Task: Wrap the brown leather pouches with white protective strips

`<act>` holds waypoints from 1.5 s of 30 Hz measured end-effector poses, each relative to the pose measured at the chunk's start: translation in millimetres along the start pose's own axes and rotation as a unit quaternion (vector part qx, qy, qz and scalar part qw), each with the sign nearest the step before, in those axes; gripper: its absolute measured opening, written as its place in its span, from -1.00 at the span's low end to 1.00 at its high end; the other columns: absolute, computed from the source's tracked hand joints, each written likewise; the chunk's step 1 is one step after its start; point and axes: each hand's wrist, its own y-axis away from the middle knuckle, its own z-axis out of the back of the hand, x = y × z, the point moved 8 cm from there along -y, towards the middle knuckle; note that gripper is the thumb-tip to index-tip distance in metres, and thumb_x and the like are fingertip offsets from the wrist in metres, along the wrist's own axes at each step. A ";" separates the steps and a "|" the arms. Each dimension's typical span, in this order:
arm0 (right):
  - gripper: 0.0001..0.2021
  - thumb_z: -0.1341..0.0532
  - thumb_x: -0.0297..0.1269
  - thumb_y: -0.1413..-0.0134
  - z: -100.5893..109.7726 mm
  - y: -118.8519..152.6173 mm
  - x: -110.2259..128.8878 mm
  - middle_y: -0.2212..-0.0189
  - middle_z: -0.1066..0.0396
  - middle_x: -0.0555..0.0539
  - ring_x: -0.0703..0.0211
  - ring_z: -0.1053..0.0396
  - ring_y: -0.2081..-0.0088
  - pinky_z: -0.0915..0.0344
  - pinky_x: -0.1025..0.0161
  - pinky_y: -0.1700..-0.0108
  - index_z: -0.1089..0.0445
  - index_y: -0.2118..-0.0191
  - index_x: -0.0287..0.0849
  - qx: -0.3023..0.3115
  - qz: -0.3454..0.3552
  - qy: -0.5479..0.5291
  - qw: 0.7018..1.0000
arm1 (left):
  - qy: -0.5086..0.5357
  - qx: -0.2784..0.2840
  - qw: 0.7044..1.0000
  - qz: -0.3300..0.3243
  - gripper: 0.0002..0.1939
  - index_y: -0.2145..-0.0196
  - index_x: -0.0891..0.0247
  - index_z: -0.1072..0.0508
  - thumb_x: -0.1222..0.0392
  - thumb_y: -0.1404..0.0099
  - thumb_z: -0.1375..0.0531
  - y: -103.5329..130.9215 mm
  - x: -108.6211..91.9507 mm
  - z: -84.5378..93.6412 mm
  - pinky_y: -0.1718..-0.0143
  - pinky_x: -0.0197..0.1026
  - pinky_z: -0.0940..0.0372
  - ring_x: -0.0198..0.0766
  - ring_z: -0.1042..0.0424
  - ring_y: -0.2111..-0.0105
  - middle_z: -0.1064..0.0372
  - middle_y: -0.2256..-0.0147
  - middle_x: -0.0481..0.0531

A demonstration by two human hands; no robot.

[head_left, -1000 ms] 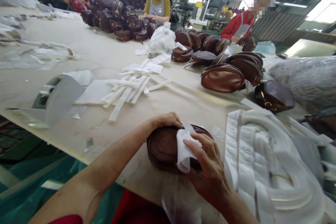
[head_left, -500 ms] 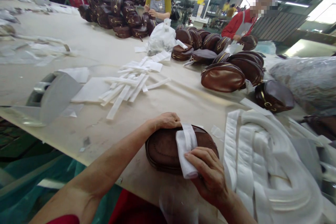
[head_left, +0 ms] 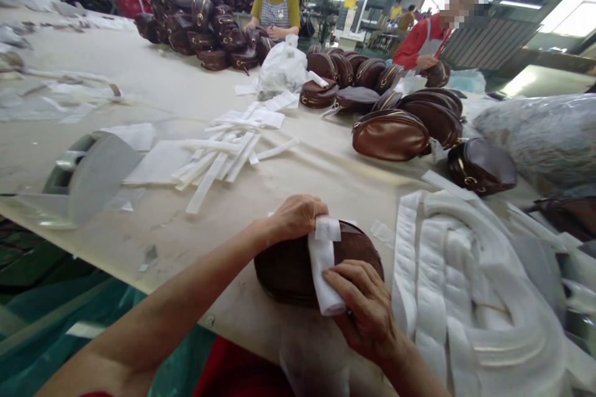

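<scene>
A dark brown oval bag (head_left: pixel 284 270) lies on the table near its front edge. Across its top runs a rolled white wrap (head_left: pixel 325 273), with a short white strip (head_left: pixel 328 229) over the wrap's far end. My left hand (head_left: pixel 300 216) is closed at that far end, its fingertips pinching the wrap by the strip. The near end is gripped between thumb and fingers of my right hand (head_left: pixel 365 307), over the bag's right side.
White strips (head_left: pixel 223 155) lie scattered beyond the bag, and a tape dispenser (head_left: pixel 88 177) stands at left. Folded white padding (head_left: pixel 465 285) covers the right side. Brown bags (head_left: pixel 391 135) are piled farther back. Three people stand around the far side.
My left hand has shifted right onto the wrap's far end. The white strip, stretched along the wrap before, now lies short and folded over it. The view has shifted slightly.
</scene>
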 end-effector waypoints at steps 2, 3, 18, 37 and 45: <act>-0.72 -0.05 -0.31 -0.18 0.2 -0.6 0.3 0.27 -0.38 -0.17 0.06 -0.34 0.20 -0.30 0.11 0.17 -0.31 0.01 -0.22 0.000 -0.002 -0.003 1.000 | -0.024 0.001 1.000 -0.016 -0.79 0.35 0.27 -0.50 0.39 -0.20 -0.07 13.7 -13.6 -1.7 0.24 -0.28 -0.22 -0.25 -0.37 0.28 -0.44 0.31 0.03; -0.72 -0.05 -0.31 -0.19 0.0 -0.7 0.4 0.27 -0.38 -0.17 0.06 -0.34 0.20 -0.29 0.11 0.17 -0.31 0.01 -0.23 0.002 -0.003 -0.003 1.000 | -0.037 -0.001 0.999 -0.022 -0.78 0.35 0.28 -0.50 0.41 -0.21 -0.05 20.8 -19.1 -3.3 0.22 -0.26 -0.23 -0.24 -0.35 0.27 -0.43 0.29 0.05; -0.73 -0.06 -0.34 -0.17 -2.7 0.5 1.5 0.26 -0.37 -0.19 0.06 -0.31 0.19 -0.29 0.11 0.19 -0.31 0.04 -0.28 0.012 -0.007 -0.002 1.000 | -0.185 -0.042 0.953 -0.236 -0.78 0.32 0.33 -0.38 0.33 -0.37 0.04 63.9 -63.4 -11.6 0.20 -0.21 -0.25 -0.23 -0.27 0.30 -0.33 0.34 0.07; -0.44 -0.10 -0.54 0.07 -9.3 -14.2 -5.4 0.08 -0.36 -0.23 0.03 -0.32 0.05 -0.29 0.05 0.03 -0.19 -0.14 -0.27 0.241 0.056 -0.004 0.969 | -0.156 0.064 0.962 -0.215 -0.39 -0.22 0.46 -0.03 0.27 -0.26 -0.10 99.3 -55.4 -20.9 -0.19 -0.04 0.01 -0.03 -0.08 -0.19 -0.07 -0.21 0.29; -0.36 -0.04 -0.61 0.08 -11.6 -8.4 -15.3 -0.02 -0.32 -0.21 0.07 -0.27 -0.04 -0.27 0.07 -0.04 -0.12 -0.21 -0.21 0.315 0.071 -0.021 0.946 | -0.158 0.099 0.952 -0.245 -0.37 -0.24 0.48 0.00 0.36 -0.23 -0.04 99.2 -55.9 -14.2 -0.15 -0.02 -0.10 -0.02 -0.10 -0.20 -0.06 -0.21 0.34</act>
